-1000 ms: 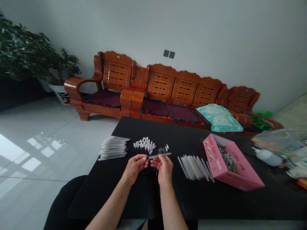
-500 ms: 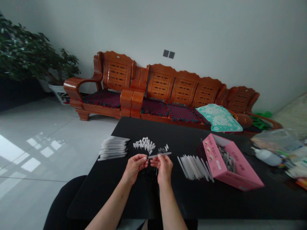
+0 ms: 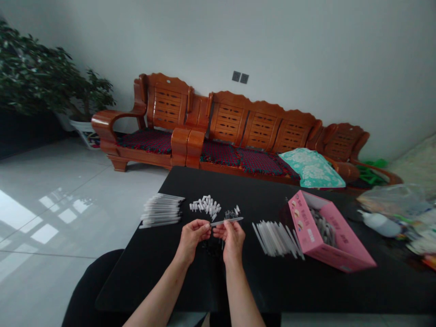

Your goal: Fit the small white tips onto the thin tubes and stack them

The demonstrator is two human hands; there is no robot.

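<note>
My right hand [image 3: 232, 236] pinches a slim, pale grey pen barrel [image 3: 235, 220], held nearly level above the table with its tapered end to the right. At the barrel's left end, the fingertips of my left hand [image 3: 195, 234] are pressed together; anything small between them is too hidden to make out. Just beyond the hands lie a heap of short white caps [image 3: 206, 205] and a cluster of small dark-and-clear parts [image 3: 230, 213]. To the left is a row of white pen-like sticks [image 3: 161, 210]. More pale barrels [image 3: 276, 238] lie side by side at the right.
On the black table [image 3: 190, 281], a pink box [image 3: 335, 256] holds more grey barrels. Farther right are a white bottle [image 3: 381, 223] and plastic bags [image 3: 395, 200]. A wooden sofa [image 3: 228, 120] with a turquoise pillow [image 3: 311, 167] stands behind the table.
Almost nothing differs. Both hands keep the pen barrel in the same place, with only a very slight shift of the fingers and the view.
</note>
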